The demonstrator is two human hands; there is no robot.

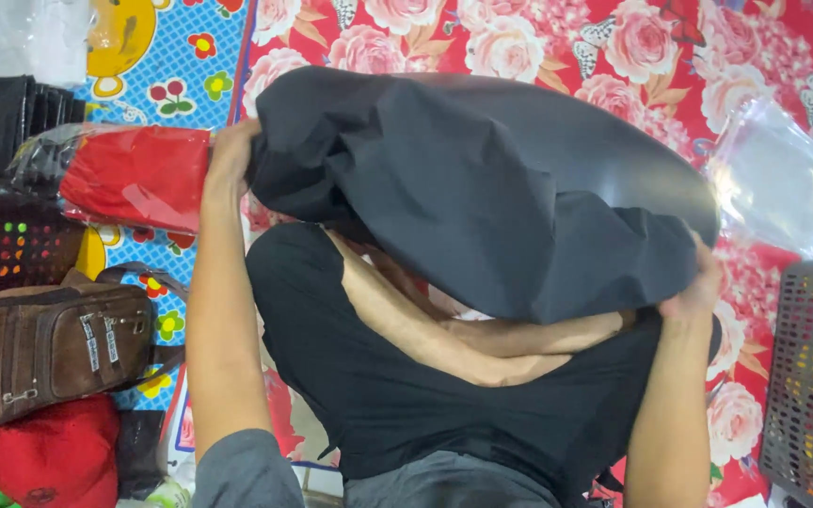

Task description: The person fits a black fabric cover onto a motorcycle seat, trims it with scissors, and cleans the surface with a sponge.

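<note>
Hands: left hand (230, 160) and right hand (698, 287) each grip a black garment (491, 188) edge, mid-frame.
Handling: probably soft, light, floppy; best held at edges.

Cloth (482, 179) between hands, above mat (613, 47)

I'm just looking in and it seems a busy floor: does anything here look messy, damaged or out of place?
Nothing looks damaged or spilled. The black cloth is bunched and creased rather than flat, held up by the left hand and right hand. An empty clear plastic bag lies crumpled on the floral mat, and a brown bag sits at the left.
</note>
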